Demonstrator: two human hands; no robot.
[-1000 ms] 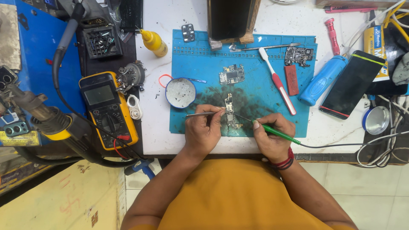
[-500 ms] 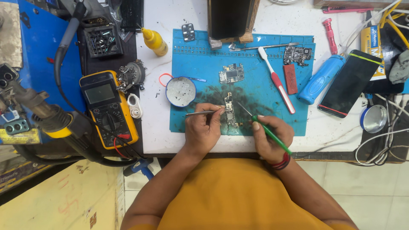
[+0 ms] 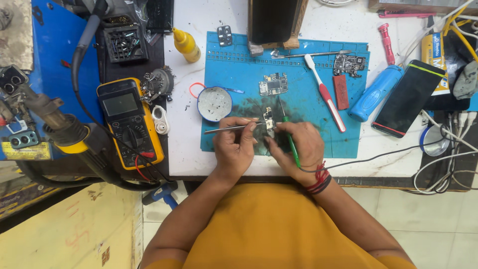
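Left hand (image 3: 234,147) grip pinches tweezers (image 3: 231,128), tips at small circuit board (image 3: 269,118). Right hand (image 3: 295,144) grip pinches green-handled soldering iron (image 3: 291,142), on blue mat (image 3: 308,89).

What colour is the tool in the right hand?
Green; the soldering iron in the right hand shows in the head view.

Yellow multimeter (image 3: 130,121) left of centre, grey blank screen (image 3: 119,104); dark phone (image 3: 407,98) right; yellow box (image 3: 432,50) upper right.

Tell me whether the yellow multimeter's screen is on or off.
Cannot tell for sure. The multimeter lies face up left of the blue mat, and its grey screen shows no readable digits from this view, so it looks blank.
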